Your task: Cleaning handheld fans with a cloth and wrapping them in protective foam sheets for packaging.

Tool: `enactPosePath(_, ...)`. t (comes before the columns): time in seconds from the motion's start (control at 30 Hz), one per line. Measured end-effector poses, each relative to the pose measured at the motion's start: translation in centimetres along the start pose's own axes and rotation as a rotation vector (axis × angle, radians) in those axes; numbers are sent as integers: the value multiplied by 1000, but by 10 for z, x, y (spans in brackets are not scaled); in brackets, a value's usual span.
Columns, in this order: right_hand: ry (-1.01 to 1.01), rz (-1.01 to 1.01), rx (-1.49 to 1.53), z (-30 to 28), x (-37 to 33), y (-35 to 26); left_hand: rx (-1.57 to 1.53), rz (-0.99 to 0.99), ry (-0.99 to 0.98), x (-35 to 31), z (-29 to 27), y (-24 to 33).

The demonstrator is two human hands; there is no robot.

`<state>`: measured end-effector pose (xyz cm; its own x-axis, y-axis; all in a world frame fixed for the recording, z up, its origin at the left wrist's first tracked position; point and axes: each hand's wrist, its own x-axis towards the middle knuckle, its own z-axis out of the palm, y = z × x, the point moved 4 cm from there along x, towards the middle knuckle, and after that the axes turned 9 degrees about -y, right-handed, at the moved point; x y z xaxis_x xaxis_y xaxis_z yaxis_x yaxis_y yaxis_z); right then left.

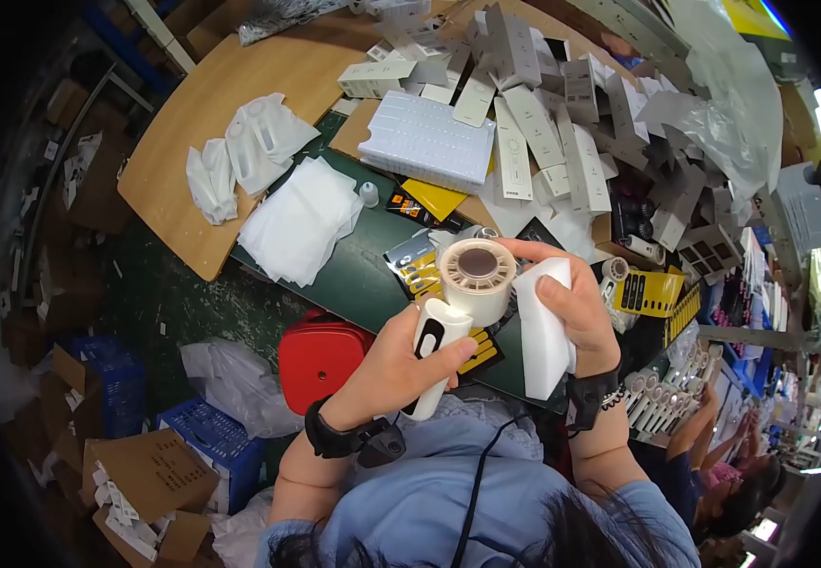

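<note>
Where the dark green counter (pixel 354 270) runs toward its far edge, I see it heaped with flat white cardboard boxes (pixel 534 123), some folded, some lying open — they crowd close behind both hands. A ridged white tray stack (pixel 425 142) sits among them, with a loose pile of thin white sheets (pixel 302 218) and moulded white plastic inserts (pixel 249 151) further left on the pale wooden board (pixel 231 95). Yellow-and-black printed cards (pixel 652 292) lie just right of the hands.

My left hand (pixel 392 364) has its fingers wrapped around a slim white device (pixel 434 355) with a black oval window, held upright above the counter's near edge. My right hand (pixel 576 303) has fingers clamped on a white box (pixel 543 331), thumb pressed to its face, while the fingertips also steady a cream label roll (pixel 477 275) with a brown core — roll and device touch.

Below the counter stand a glossy red case (pixel 321 355), a blue plastic crate (pixel 216 445) and open brown cartons (pixel 150 473) holding small white pieces.
</note>
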<state>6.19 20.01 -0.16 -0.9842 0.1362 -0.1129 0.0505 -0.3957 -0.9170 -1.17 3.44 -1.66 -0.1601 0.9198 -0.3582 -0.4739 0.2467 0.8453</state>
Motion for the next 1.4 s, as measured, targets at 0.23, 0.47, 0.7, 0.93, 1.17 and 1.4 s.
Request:
enactPosePath(0.23,147,-25,-519,14,-9,-21,724,297,118,2,6,28)
enactPosePath(0.47,138,-94,-815,15,2,-11,1067,297,249,5,10,22)
enactPosePath(0.7,106,-41,-701,11,6,3,1147,329,293,-3,5,21)
enactPosePath(0.93,38,-45,-597,8,-3,10,840,243,168,-10,1,20)
enactPosePath(1.17,127,-60,-752,16,0,15,1071,296,325,-10,10,11)
enactPosePath(1.4,85,-13,-563,15,0,13,1077,288,261,-9,3,15)
